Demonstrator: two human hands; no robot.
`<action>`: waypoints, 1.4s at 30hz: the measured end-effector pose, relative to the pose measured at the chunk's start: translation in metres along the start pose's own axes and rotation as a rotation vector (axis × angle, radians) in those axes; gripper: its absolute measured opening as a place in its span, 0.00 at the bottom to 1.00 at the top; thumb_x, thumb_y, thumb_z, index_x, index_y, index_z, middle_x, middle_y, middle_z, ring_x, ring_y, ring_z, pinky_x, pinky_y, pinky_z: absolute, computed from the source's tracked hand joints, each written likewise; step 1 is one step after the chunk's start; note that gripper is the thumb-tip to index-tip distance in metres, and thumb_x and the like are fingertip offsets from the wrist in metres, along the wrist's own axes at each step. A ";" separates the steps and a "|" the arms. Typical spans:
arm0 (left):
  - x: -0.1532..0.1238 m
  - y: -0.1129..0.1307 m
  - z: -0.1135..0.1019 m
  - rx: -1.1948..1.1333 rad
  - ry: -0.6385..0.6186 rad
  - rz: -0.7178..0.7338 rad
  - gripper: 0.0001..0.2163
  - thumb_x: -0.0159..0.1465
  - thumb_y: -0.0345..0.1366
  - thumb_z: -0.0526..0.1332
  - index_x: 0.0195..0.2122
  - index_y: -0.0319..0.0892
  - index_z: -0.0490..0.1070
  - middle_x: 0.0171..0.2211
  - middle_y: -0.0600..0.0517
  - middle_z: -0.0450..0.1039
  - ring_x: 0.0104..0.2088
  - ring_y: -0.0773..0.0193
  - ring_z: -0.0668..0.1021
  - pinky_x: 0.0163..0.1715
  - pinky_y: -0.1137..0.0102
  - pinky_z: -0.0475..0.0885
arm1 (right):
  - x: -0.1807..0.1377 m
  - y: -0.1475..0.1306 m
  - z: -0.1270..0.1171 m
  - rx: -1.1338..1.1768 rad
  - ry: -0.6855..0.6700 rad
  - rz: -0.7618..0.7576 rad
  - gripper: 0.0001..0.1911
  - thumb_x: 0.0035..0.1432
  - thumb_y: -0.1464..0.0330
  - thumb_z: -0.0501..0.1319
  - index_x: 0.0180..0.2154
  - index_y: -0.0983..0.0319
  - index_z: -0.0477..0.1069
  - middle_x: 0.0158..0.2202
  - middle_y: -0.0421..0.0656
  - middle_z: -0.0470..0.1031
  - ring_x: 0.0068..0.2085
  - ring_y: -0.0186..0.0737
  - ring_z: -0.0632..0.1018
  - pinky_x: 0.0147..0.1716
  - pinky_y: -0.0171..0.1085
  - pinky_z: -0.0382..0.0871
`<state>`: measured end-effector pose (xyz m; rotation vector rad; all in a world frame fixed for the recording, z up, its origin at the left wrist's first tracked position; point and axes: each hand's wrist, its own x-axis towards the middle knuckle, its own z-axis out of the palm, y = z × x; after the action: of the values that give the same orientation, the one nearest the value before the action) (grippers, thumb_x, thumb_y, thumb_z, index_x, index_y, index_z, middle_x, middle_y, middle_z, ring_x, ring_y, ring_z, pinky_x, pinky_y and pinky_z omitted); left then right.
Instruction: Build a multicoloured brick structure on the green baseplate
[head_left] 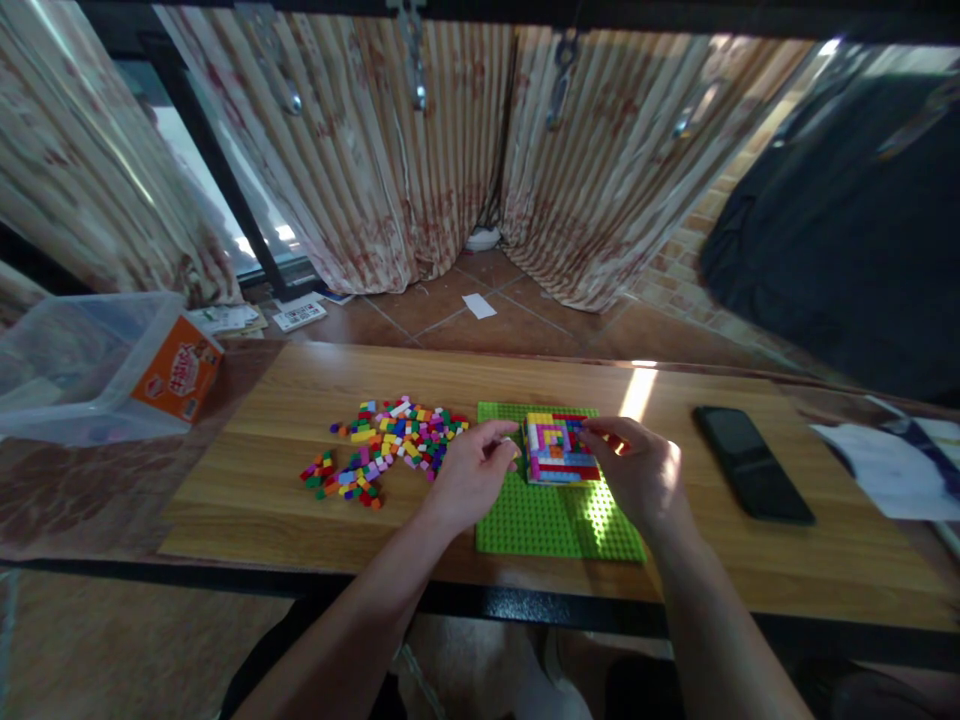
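Note:
A green studded baseplate (555,520) lies on the wooden table. On its far part stands a square block of many-coloured small bricks (559,448). My left hand (472,470) rests at the block's left side, fingers curled, thumb and forefinger pinched on a small pale piece I cannot make out. My right hand (637,470) touches the block's right side, with curled fingertips on its top right corner. A pile of loose coloured bricks (386,445) lies just left of the baseplate.
A black phone (752,462) lies to the right of the baseplate. A clear plastic box (90,365) with an orange label stands at the far left. Papers (885,465) lie at the right edge. Curtains hang beyond the table.

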<state>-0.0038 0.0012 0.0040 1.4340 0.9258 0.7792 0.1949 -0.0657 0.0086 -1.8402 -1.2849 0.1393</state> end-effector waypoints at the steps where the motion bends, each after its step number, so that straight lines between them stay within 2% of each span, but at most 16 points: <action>1: 0.000 0.000 0.000 -0.002 -0.004 0.002 0.13 0.63 0.29 0.58 0.47 0.37 0.74 0.31 0.51 0.77 0.28 0.66 0.79 0.29 0.73 0.73 | 0.000 0.000 0.001 0.004 0.013 0.015 0.12 0.54 0.59 0.62 0.32 0.59 0.80 0.27 0.41 0.78 0.25 0.33 0.73 0.29 0.36 0.70; 14: 0.000 -0.001 -0.001 0.022 -0.001 0.010 0.13 0.63 0.29 0.58 0.47 0.37 0.74 0.31 0.50 0.77 0.28 0.66 0.79 0.29 0.72 0.73 | -0.001 -0.003 0.003 0.138 0.109 0.101 0.12 0.51 0.60 0.65 0.31 0.62 0.80 0.24 0.42 0.78 0.24 0.34 0.74 0.24 0.35 0.70; 18: 0.000 -0.004 -0.001 0.015 -0.004 0.021 0.13 0.63 0.31 0.58 0.48 0.37 0.74 0.31 0.50 0.77 0.30 0.65 0.80 0.30 0.71 0.74 | 0.004 -0.006 0.002 0.161 0.152 0.202 0.15 0.52 0.57 0.64 0.31 0.63 0.80 0.25 0.45 0.78 0.25 0.36 0.75 0.23 0.36 0.70; 25: 0.000 0.000 -0.002 0.023 -0.006 0.028 0.12 0.62 0.29 0.58 0.46 0.37 0.74 0.30 0.51 0.77 0.28 0.66 0.79 0.28 0.73 0.72 | 0.010 0.005 0.017 0.190 0.074 0.280 0.20 0.51 0.54 0.65 0.37 0.63 0.80 0.32 0.47 0.81 0.30 0.39 0.78 0.28 0.39 0.73; 29: 0.000 0.000 -0.002 0.017 0.002 0.035 0.12 0.62 0.29 0.58 0.46 0.37 0.74 0.31 0.50 0.77 0.27 0.66 0.78 0.29 0.72 0.72 | 0.010 0.009 0.022 0.231 0.020 0.316 0.21 0.50 0.54 0.65 0.38 0.64 0.80 0.31 0.46 0.81 0.29 0.38 0.78 0.27 0.38 0.73; 42: 0.000 0.000 -0.001 0.002 0.011 0.023 0.13 0.62 0.29 0.58 0.47 0.37 0.74 0.32 0.50 0.78 0.27 0.67 0.79 0.28 0.73 0.72 | 0.007 0.008 0.025 0.267 -0.002 0.312 0.22 0.50 0.55 0.65 0.39 0.64 0.79 0.30 0.47 0.81 0.27 0.39 0.79 0.25 0.38 0.73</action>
<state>-0.0046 0.0019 0.0036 1.4454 0.9199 0.8037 0.1904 -0.0466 -0.0097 -1.7934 -0.9224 0.4580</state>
